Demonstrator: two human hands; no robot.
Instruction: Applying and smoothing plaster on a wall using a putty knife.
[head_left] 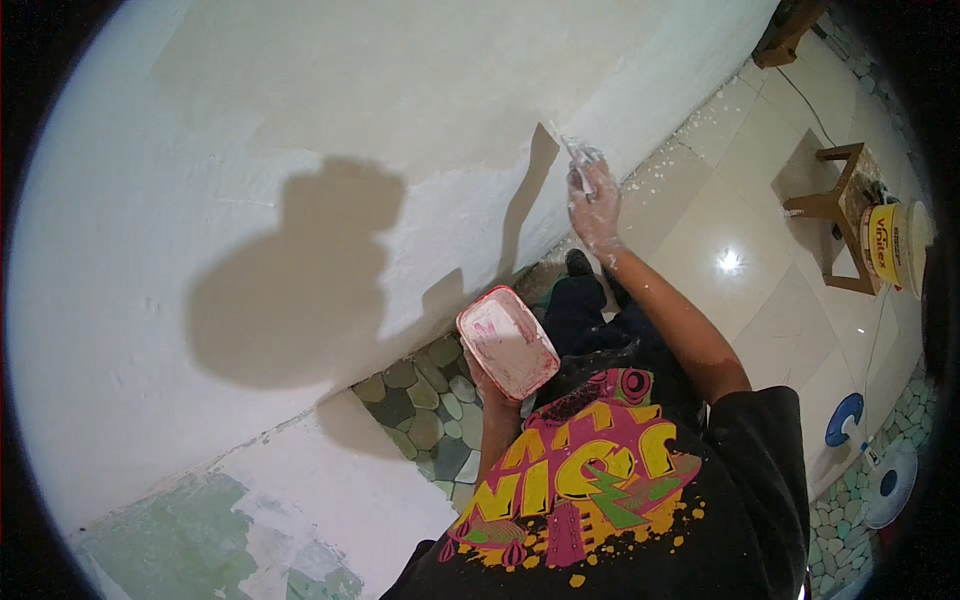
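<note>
My right hand (pixel 597 207), smeared with white, is closed around a putty knife (pixel 571 145) held at the pale wall (pixel 330 90). The knife's thin blade end is close to the surface; whether it touches I cannot tell. My left hand (pixel 484 382) grips a small red-rimmed plastic tub (pixel 532 322) from its lower left side, partly hidden beneath it. White paste coats the tub's inside, with pinkish-red patches showing through. Along the wall's upper part runs a beige area, with whiter coating below it. My shadow falls across the wall.
White splatters dot the tiled floor (pixel 740 200) along the wall base. At right stands a wooden stool (pixel 848 215) beside a yellow-and-white bucket (pixel 890 245). Further down lie a blue ring-shaped thing (pixel 843 418) and a round white object (pixel 893 488). Pebble-pattern tiles (pixel 425 410) border the wall.
</note>
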